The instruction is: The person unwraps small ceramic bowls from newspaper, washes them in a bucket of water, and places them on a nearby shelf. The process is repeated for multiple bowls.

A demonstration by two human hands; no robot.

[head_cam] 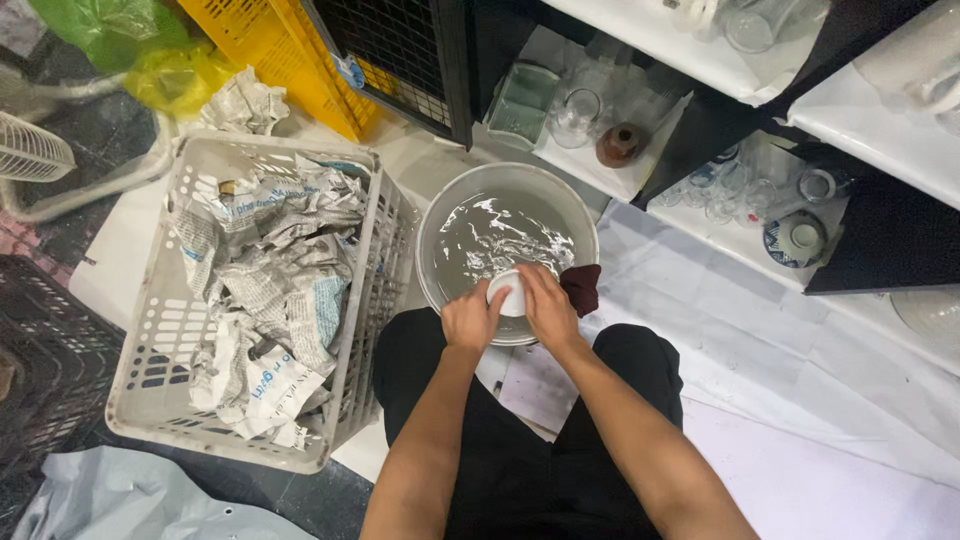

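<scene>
This looks like a storeroom or back room of a glassware and crockery shop. Low black shelves (880, 240) lined with white paper carry rows of clear glasses (575, 115) and small ceramic pieces. Plastic crates (150, 330) full of crumpled newspaper (270, 290) stand on the floor beside a metal basin (440, 230) of water.

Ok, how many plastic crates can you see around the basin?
3: a grey crate of crumpled newspaper left of the basin, a yellow crate behind it, a black crate at far left. More may be out of view.
</scene>
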